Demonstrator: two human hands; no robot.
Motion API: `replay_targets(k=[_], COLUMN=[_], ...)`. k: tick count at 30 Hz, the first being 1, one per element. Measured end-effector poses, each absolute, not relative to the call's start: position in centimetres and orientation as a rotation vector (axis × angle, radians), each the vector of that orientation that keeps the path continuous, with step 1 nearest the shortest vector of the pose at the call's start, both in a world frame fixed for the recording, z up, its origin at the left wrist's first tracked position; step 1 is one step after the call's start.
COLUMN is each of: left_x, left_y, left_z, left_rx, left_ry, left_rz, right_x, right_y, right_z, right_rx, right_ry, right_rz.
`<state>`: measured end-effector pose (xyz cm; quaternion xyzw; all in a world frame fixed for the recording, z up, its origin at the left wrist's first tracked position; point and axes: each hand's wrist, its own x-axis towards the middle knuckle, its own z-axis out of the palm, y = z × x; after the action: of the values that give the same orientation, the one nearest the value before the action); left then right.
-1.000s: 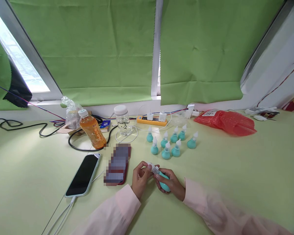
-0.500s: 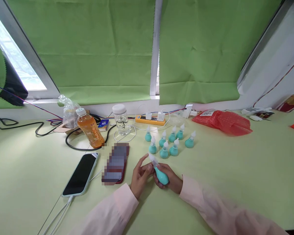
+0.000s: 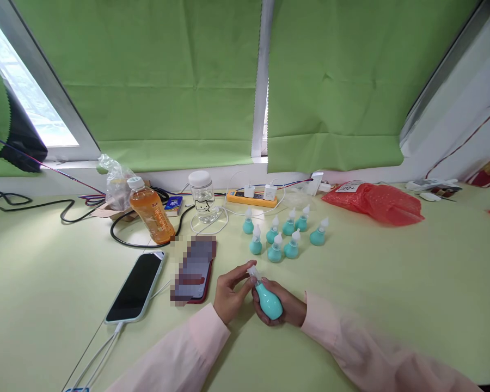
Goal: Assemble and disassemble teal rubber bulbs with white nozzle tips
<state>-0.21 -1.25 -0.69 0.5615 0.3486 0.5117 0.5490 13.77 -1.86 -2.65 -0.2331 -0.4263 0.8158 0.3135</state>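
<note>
A turquoise bulb nasal aspirator (image 3: 270, 302) is held low over the table's near middle, tilted with its nozzle end up and to the left. My right hand (image 3: 289, 304) wraps round the bulb from the right and below. At the other end, my left hand (image 3: 230, 291) pinches the translucent nozzle (image 3: 253, 271) between thumb and index finger. Just beyond my hands stand several more aspirators of the same kind, among them a front one (image 3: 275, 250) and a rightmost one (image 3: 318, 234), upright with pointed tips.
To the left lie a phone with a charging cable (image 3: 134, 288) and a phone in a red case (image 3: 194, 272). An orange drink bottle (image 3: 152, 215), a clear jar (image 3: 202, 198) and a power strip (image 3: 251, 199) stand farther back. A red plastic bag (image 3: 375, 202) lies back right.
My left index finger, raised beside the nozzle before, has now closed onto it with the thumb. The bulb has dipped slightly nearer to me. The view has shifted a little.
</note>
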Motion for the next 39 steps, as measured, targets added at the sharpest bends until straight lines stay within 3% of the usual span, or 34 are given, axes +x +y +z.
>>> replay_targets(k=[13, 22, 30, 35, 39], left_x=[-0.2, -0.6, -1.2, -2.1, -2.3], left_y=[-1.0, -1.7, -1.1, 0.1, 1.0], left_z=[-0.9, 0.1, -0.9, -0.6, -0.9], left_rx=[1.348, 1.692, 2.274, 2.396, 2.528], left_ry=[0.842, 0.86, 0.728, 0.803, 1.095], left_rz=[1.175, 1.176, 1.566, 1.752, 1.641], right_x=[13.7, 13.9, 14.5, 15.5, 16.3], right_y=[-1.6, -2.3, -2.3, -1.6, -0.9], right_z=[-3.3, -2.7, -2.8, -2.6, -2.7], right_rx=[-0.674, -0.782, -1.093, -0.992, -0.915], right_ry=[-1.159, -1.449, -1.697, -1.664, -1.659], right_rz=[2.092, 1.83, 0.748, 0.387, 0.171])
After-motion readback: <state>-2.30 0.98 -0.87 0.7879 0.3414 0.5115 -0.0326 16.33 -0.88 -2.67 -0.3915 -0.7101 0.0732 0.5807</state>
